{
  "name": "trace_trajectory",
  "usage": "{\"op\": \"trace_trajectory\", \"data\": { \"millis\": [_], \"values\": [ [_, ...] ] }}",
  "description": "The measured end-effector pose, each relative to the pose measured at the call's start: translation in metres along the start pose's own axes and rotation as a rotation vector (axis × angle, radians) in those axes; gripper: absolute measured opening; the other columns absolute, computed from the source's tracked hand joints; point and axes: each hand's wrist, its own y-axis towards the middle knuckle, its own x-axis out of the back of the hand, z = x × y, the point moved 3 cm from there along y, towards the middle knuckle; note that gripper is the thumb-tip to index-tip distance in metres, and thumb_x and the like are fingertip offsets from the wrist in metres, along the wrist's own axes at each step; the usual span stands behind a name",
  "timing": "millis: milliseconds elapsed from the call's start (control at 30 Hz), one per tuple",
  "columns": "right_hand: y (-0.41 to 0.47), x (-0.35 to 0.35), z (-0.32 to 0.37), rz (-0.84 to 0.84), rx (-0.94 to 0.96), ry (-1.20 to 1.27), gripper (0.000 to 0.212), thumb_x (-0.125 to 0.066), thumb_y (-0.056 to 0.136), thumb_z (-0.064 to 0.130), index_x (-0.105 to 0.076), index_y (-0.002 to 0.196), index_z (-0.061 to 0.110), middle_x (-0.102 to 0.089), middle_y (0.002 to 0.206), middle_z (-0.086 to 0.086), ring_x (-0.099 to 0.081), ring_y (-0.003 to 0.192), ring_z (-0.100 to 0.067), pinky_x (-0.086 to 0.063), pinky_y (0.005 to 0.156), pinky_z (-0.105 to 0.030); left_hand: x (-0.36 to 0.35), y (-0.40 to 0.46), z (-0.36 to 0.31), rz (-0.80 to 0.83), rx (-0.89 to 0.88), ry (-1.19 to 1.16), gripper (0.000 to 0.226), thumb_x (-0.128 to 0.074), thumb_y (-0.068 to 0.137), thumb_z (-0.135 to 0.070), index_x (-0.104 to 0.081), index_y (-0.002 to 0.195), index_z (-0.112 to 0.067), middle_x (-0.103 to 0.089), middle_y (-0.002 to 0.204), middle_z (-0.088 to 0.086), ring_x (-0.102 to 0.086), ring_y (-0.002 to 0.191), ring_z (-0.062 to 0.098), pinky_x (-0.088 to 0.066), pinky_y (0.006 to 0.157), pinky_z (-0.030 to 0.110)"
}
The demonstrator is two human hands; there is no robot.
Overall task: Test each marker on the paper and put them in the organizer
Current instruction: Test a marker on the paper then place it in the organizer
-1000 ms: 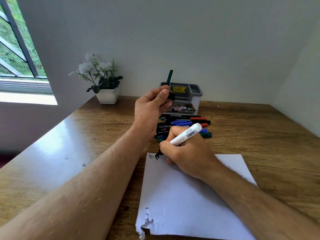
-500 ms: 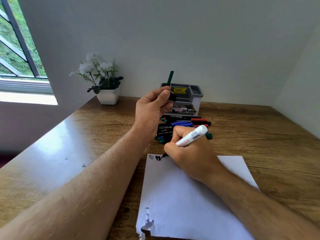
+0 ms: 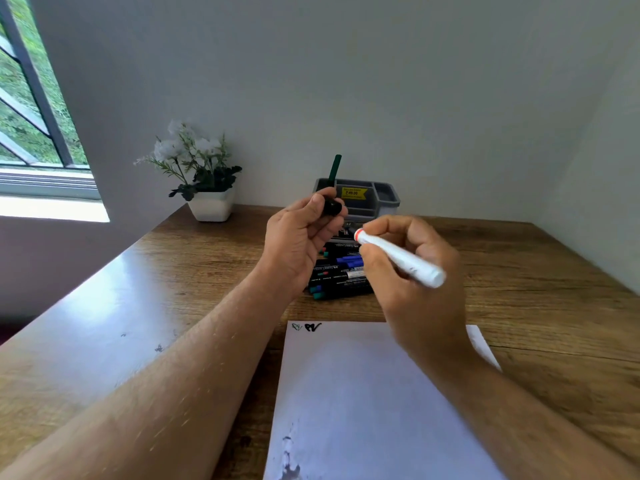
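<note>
Two hands meet above mid-frame: the left hand [image 3: 298,244] pinches a black cap [image 3: 331,206], the right hand [image 3: 412,271] grips a white marker [image 3: 398,259], tip toward the cap. Behind them loose markers [image 3: 337,278] lie piled on the wooden table [image 3: 536,289] before a grey organizer [image 3: 384,197] holding one green marker [image 3: 335,169]. Paper [image 3: 363,410], lower centre, bears two scribbles [image 3: 307,327].

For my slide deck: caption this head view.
Right hand brings white marker toward black cap in left hand, above scribbled paper.
</note>
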Motion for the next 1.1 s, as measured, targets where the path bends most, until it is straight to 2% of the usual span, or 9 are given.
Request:
{"op": "trace_trajectory", "data": {
  "millis": [100,167,267,433,667,833,967,1033,1100],
  "values": [
    [-0.002,0.002,0.0,0.008,0.02,-0.028,0.023,-0.056,0.083,0.025,-0.069,0.1,0.016,-0.067,0.074,0.007,-0.056,0.05,-0.008,-0.04,0.044,-0.017,0.001,0.0,-0.001,0.005,0.032,-0.047,0.024,-0.051,0.103,-0.013,-0.069,0.113,0.0,-0.076,0.094,0.014,-0.074,0.083,0.016,-0.058,0.066,0.02],
    [-0.001,0.002,-0.001,-0.012,0.012,-0.044,0.019,-0.057,0.083,0.023,-0.066,0.099,0.019,-0.07,0.079,0.005,-0.058,0.05,-0.009,-0.042,0.044,-0.02,0.001,-0.001,-0.001,0.01,0.042,-0.065,0.025,-0.049,0.104,-0.013,-0.068,0.114,0.001,-0.075,0.095,0.015,-0.074,0.083,0.016,-0.058,0.065,0.02],
    [0.002,0.002,-0.003,-0.054,0.005,-0.077,0.01,-0.062,0.082,0.02,-0.06,0.092,0.018,-0.067,0.073,0.006,-0.059,0.049,-0.013,-0.044,0.04,-0.026,0.0,-0.002,0.0,0.007,0.052,-0.059,0.026,-0.049,0.104,-0.013,-0.068,0.114,0.001,-0.075,0.097,0.016,-0.074,0.084,0.017,-0.059,0.067,0.021],
    [0.003,0.001,-0.005,-0.06,0.012,-0.101,0.008,-0.063,0.085,0.022,-0.059,0.09,0.019,-0.061,0.063,0.013,-0.056,0.046,-0.008,-0.039,0.038,-0.017,-0.003,-0.005,0.0,0.043,0.069,-0.039,0.027,-0.048,0.104,-0.013,-0.068,0.117,0.0,-0.076,0.1,0.014,-0.073,0.087,0.017,-0.061,0.07,0.023],
    [0.005,0.0,-0.007,-0.069,0.022,-0.119,0.008,-0.064,0.085,0.024,-0.061,0.091,0.02,-0.063,0.066,0.016,-0.058,0.048,-0.008,-0.041,0.04,-0.018,-0.007,-0.006,-0.001,0.047,0.053,-0.031,0.026,-0.051,0.101,-0.013,-0.069,0.115,0.001,-0.074,0.097,0.015,-0.073,0.084,0.018,-0.06,0.068,0.023],
    [0.005,0.001,-0.008,-0.072,0.064,-0.222,0.012,-0.069,0.085,0.022,-0.068,0.097,0.021,-0.07,0.078,0.013,-0.066,0.06,-0.009,-0.05,0.044,-0.024,-0.007,-0.007,-0.002,0.031,0.032,-0.002,0.025,-0.056,0.099,-0.014,-0.07,0.114,0.0,-0.074,0.097,0.014,-0.073,0.085,0.018,-0.061,0.07,0.024],
    [0.005,0.003,-0.008,-0.063,0.106,-0.355,0.014,-0.073,0.085,0.022,-0.07,0.098,0.023,-0.07,0.076,0.012,-0.065,0.058,-0.006,-0.05,0.042,-0.021,-0.005,-0.006,-0.005,-0.035,0.008,0.001,0.017,-0.059,0.098,-0.013,-0.066,0.11,-0.004,-0.074,0.094,0.015,-0.073,0.077,0.018,-0.061,0.066,0.024],
    [0.005,0.002,-0.01,-0.033,0.106,-0.433,0.012,-0.072,0.086,0.025,-0.069,0.097,0.024,-0.069,0.071,0.009,-0.063,0.053,-0.006,-0.05,0.04,-0.025,-0.005,-0.007,-0.006,-0.034,-0.003,-0.004,0.015,-0.062,0.094,-0.016,-0.064,0.104,-0.005,-0.074,0.095,0.016,-0.072,0.076,0.019,-0.061,0.065,0.024],
    [0.004,0.001,-0.012,0.017,0.092,-0.48,0.011,-0.069,0.088,0.027,-0.065,0.097,0.024,-0.067,0.067,0.006,-0.06,0.048,-0.007,-0.049,0.038,-0.029,-0.006,-0.007,-0.007,-0.018,-0.015,-0.002,0.023,-0.068,0.086,-0.025,-0.062,0.099,-0.006,-0.074,0.095,0.017,-0.073,0.077,0.019,-0.061,0.065,0.024]
  ]
}}
